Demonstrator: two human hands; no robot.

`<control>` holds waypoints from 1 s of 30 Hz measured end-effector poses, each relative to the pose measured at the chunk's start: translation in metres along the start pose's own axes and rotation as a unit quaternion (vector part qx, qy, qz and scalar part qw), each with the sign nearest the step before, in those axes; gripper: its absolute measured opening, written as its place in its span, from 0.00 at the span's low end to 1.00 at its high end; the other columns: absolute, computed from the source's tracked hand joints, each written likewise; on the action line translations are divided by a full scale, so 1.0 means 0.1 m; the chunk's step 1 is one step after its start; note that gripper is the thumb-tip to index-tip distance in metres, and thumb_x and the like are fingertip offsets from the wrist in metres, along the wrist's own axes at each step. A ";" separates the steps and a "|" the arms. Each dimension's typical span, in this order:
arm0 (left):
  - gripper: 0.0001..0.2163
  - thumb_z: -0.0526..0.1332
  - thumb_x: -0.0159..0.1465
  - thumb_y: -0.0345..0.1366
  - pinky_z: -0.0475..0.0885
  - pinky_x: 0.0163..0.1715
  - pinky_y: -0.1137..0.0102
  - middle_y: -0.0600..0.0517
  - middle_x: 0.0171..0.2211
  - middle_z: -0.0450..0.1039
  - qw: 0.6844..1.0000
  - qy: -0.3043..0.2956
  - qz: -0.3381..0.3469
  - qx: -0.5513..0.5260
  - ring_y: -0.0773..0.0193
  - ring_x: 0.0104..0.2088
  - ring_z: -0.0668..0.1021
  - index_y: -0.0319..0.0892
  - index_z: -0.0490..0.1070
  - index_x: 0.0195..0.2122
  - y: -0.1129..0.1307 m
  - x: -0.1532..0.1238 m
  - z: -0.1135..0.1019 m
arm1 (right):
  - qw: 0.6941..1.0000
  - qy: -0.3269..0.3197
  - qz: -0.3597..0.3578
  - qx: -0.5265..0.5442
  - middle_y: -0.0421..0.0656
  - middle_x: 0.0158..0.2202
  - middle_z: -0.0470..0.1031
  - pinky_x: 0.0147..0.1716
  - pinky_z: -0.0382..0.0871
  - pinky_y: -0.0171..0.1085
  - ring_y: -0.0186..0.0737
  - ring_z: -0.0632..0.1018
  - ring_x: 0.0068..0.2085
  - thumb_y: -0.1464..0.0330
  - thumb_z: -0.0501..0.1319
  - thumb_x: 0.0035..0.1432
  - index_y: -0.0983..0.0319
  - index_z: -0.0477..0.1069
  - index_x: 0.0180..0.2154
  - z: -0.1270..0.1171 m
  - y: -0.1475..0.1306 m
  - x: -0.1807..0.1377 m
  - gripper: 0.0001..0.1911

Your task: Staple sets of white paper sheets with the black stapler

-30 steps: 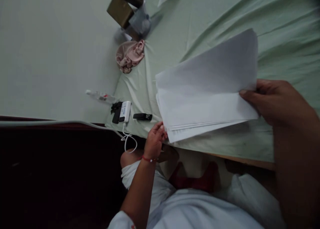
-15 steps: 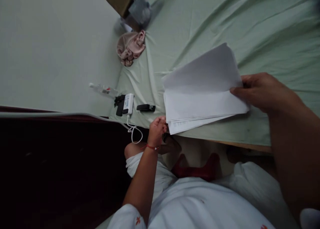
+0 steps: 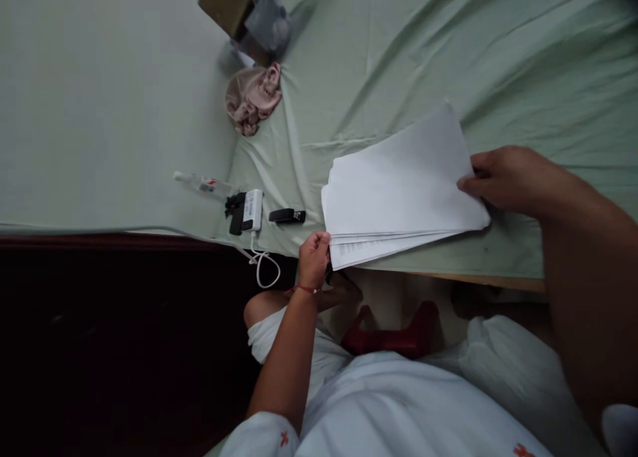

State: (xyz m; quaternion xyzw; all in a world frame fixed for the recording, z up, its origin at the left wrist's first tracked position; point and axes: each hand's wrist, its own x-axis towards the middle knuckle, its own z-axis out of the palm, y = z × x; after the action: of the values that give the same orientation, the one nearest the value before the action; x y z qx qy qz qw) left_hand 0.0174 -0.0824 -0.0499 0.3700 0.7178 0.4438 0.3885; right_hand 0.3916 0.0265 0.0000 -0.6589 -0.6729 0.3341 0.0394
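Note:
A stack of white paper sheets point(image 3: 399, 188) lies fanned on the pale green sheet point(image 3: 399, 52) near the front edge. My left hand point(image 3: 314, 258) pinches the stack's near left corner, fingers closed on it. My right hand point(image 3: 508, 178) grips the right end of the top sheets, thumb on top. The top sheets lie almost flat on the rest.
A black stapler point(image 3: 286, 216) lies left of the papers. Beside it sit a white charger with cable point(image 3: 252, 211) and a small bottle point(image 3: 202, 184). A pink cloth point(image 3: 252, 98) and a brown box point(image 3: 225, 5) are at the back. Red footwear point(image 3: 393, 337) is below the edge.
The top sheets, lifted high a second ago, have come down nearly flat onto the stack. My right hand has lowered with them. My left hand has stayed at the corner.

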 end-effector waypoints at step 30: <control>0.31 0.75 0.53 0.69 0.72 0.24 0.73 0.54 0.26 0.77 0.993 -0.020 -0.027 -0.110 0.67 0.26 0.79 0.43 0.76 0.33 0.17 0.10 -0.05 | 0.918 -0.018 -0.030 0.394 0.42 0.31 0.79 0.35 0.69 0.37 0.37 0.75 0.31 0.75 0.67 0.64 0.60 0.79 0.33 -0.08 0.00 -0.15 0.06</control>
State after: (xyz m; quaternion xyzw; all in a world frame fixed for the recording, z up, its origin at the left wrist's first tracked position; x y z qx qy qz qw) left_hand 0.0118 -0.0701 -0.0354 0.3148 0.6665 0.5018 0.4526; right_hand 0.3971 0.0162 0.0116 -0.5633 -0.5070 0.5825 0.2940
